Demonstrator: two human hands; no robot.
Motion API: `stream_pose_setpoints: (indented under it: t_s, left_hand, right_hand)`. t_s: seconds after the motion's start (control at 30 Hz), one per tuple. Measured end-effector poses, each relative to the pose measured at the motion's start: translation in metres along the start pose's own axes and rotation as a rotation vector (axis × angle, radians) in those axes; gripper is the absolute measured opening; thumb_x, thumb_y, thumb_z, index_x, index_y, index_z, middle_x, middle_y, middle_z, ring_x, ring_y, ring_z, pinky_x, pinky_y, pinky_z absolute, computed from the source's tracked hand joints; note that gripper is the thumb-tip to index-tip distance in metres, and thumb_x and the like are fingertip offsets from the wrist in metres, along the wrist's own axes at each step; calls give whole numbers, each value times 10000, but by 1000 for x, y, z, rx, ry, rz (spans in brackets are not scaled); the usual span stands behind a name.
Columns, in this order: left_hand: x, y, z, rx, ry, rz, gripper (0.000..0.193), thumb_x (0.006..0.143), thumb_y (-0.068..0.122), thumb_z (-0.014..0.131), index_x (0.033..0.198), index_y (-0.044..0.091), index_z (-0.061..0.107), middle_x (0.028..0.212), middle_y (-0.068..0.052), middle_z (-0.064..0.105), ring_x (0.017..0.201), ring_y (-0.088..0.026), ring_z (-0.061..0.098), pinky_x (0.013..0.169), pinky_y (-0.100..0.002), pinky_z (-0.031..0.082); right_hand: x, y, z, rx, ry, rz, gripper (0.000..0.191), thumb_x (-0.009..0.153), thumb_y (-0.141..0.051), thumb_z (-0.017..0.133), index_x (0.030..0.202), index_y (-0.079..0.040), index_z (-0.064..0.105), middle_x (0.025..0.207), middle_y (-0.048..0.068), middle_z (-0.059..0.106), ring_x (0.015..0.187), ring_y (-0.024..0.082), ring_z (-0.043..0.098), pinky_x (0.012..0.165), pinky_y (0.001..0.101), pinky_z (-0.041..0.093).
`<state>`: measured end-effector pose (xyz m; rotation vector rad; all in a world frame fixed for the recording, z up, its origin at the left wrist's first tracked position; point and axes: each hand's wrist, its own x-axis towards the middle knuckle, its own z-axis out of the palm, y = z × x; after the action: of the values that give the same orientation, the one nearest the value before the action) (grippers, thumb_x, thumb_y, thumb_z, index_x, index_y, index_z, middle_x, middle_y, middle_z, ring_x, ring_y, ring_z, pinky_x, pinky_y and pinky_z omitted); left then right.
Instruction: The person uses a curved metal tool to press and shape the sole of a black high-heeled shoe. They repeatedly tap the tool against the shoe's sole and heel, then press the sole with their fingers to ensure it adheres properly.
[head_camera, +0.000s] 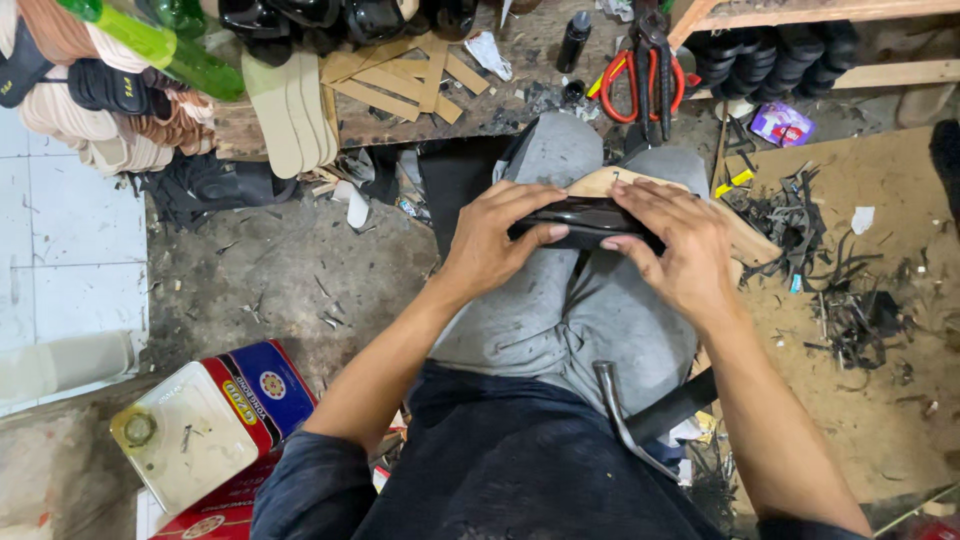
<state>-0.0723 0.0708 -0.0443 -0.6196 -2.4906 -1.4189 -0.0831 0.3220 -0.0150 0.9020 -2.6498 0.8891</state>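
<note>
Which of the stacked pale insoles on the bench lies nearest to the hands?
The flat cream insoles beside the cardboard strips; the other stack sits farther left, and the hands press a black piece.

Glossy black sandal upper (585, 221); matt wooden board (745, 238); grey cloth trousers (560, 310).

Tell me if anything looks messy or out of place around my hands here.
Black offcuts lie scattered on the floor by your right hand. A tin can lies tipped on its side near your left elbow. Both hands hold a black piece.

Left hand (497, 240) and right hand (672, 243) meet over the knees, fingers curled.
</note>
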Motion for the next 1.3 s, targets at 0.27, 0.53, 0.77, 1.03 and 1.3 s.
stream_pose_setpoints:
  t_s: [0.27,0.53,0.77,1.03,1.3]
  left_hand:
    - [-2,-25,-10,-142,-94,-41,534,788,143,872,1268,48,659,1188,-107,702,1099,-270,676,970,-362,521]
    - [-18,-23,36,-968,307,-360,702,814,14,819,1423,61,474,1224,-54,643,1111,-164,631,954,-309,526]
    - [-32,5,53,-931,166,-501,403,990,99,723,1327,-26,541,1195,-71,661,1074,-129,641,944,-285,569]
    - [-45,28,64,-855,26,-498,413,998,151,721,1333,-31,561,1143,-73,678,1030,-116,641,906,-276,561]
    - [-58,30,70,-776,-22,-391,441,985,151,743,1350,-29,574,1183,-78,684,1083,-115,632,951,-275,535]
  right_hand:
    - [10,14,-15,-41,-235,60,793,664,-376,849,1384,-122,633,1434,189,588,1274,377,545,1021,481,461]
    - [-5,5,5,141,-294,341,837,781,-489,791,1483,-150,486,1441,185,567,1295,357,542,1083,458,428]
    - [-65,-38,58,845,-100,784,820,968,-450,632,1573,8,319,1564,185,464,1463,268,410,1175,337,304]
    - [-100,-58,79,1065,205,755,673,1030,-329,572,1568,2,340,1515,139,502,1410,218,438,1169,322,319]
    - [-102,-60,76,1071,333,793,559,1016,-277,649,1462,37,527,1324,134,647,1217,204,583,1074,328,438]
